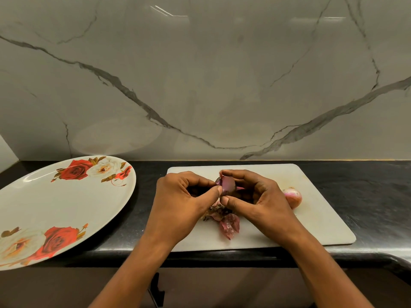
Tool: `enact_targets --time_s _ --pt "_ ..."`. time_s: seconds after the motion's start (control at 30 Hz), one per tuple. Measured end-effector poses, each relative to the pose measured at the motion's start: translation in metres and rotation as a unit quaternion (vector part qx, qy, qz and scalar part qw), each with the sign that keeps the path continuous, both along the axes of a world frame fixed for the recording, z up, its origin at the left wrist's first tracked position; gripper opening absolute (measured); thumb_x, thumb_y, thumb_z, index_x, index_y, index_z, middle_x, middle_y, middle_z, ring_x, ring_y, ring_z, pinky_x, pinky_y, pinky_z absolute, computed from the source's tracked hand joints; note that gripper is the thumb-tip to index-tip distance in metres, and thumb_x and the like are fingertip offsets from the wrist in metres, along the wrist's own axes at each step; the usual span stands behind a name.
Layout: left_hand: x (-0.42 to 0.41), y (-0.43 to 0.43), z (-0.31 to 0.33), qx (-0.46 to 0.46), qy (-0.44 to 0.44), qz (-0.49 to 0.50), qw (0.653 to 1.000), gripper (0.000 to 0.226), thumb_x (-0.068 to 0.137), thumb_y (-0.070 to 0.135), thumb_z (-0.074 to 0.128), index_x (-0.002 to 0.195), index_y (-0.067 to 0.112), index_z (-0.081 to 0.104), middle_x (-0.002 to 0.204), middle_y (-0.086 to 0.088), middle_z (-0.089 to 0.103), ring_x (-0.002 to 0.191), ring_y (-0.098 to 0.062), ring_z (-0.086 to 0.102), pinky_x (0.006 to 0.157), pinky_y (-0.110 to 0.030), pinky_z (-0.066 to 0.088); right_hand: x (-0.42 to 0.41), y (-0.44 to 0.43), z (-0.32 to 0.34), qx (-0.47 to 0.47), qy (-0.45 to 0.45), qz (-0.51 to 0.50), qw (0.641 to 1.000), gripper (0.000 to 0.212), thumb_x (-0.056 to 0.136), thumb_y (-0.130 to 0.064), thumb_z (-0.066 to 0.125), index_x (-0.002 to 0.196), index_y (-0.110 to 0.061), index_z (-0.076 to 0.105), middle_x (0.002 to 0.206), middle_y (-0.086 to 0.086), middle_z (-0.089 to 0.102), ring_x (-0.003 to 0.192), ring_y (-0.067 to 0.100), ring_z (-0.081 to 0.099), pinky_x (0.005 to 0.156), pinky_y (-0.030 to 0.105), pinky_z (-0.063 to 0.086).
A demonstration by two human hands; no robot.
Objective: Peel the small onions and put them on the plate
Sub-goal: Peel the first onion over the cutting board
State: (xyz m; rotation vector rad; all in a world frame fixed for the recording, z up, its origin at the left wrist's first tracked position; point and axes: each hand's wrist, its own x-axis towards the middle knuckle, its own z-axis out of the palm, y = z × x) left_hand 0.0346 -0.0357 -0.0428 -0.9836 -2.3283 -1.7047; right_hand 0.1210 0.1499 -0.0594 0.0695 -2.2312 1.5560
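Note:
Both hands meet over the white cutting board (315, 221). A small purple onion (226, 185) is held between them, its skin partly lifted. My left hand (184, 201) pinches it from the left with thumb and fingers. My right hand (260, 196) grips it from the right, thumb under and fingers over the top. A second small onion (293, 196) lies on the board just right of my right hand. Loose onion skins (229, 225) lie on the board below the hands. The large white plate (55, 207) with red rose prints sits to the left, with no onions on it.
The board and plate rest on a black countertop (367, 192) with a rounded front edge. A grey-veined marble wall (200, 85) rises directly behind. A dark gap of counter separates plate and board. A cabinet handle (156, 290) shows below the counter.

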Motion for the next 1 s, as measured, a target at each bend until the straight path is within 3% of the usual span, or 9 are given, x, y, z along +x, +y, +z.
enact_targets --time_s 0.1,0.33,0.63,0.83,1.0 --pt "0.000 0.002 -0.001 0.000 -0.015 -0.003 1.000 0.008 0.085 0.017 0.086 0.088 0.025 0.085 0.079 0.015 0.078 0.076 -0.006 0.075 0.065 -0.015 0.057 0.000 0.001 0.000 0.010 0.002 -0.007 1.000 0.052 0.085 -0.007 0.085 0.129 -0.030 0.070 0.118 -0.013 0.076 0.113 0.008 0.072 0.094 0.031 0.062" --pt "-0.004 0.001 -0.006 0.011 -0.029 -0.011 0.999 0.016 0.086 0.008 0.082 0.081 0.023 0.084 0.078 0.010 0.078 0.075 -0.012 0.074 0.066 -0.023 0.061 -0.003 0.004 -0.004 0.004 -0.008 0.000 1.000 0.051 0.083 -0.010 0.088 0.129 -0.026 0.071 0.119 -0.006 0.076 0.113 0.014 0.073 0.094 0.040 0.062" --pt "0.000 0.007 -0.008 0.035 -0.014 0.004 0.999 0.009 0.088 0.015 0.080 0.088 0.024 0.081 0.083 0.015 0.077 0.078 -0.008 0.075 0.070 -0.017 0.060 -0.001 0.001 -0.001 -0.022 -0.010 0.003 1.000 0.049 0.084 -0.009 0.086 0.127 -0.028 0.070 0.115 -0.006 0.077 0.109 0.015 0.075 0.091 0.037 0.063" --pt "-0.003 0.004 -0.010 0.021 -0.026 -0.004 0.999 0.012 0.093 0.014 0.077 0.094 0.026 0.081 0.087 0.015 0.078 0.083 -0.009 0.076 0.075 -0.020 0.061 0.000 0.000 0.001 -0.032 -0.014 -0.006 0.999 0.049 0.086 -0.011 0.085 0.124 -0.036 0.068 0.112 -0.014 0.077 0.104 0.011 0.076 0.084 0.026 0.063" --pt "-0.003 -0.004 -0.005 0.007 0.007 -0.025 1.000 0.014 0.091 0.014 0.080 0.099 0.024 0.084 0.089 0.018 0.079 0.085 -0.005 0.076 0.072 -0.017 0.060 0.001 0.000 0.001 -0.020 -0.015 -0.001 1.000 0.050 0.086 -0.012 0.085 0.128 -0.033 0.069 0.116 -0.010 0.076 0.109 0.012 0.075 0.090 0.032 0.063"
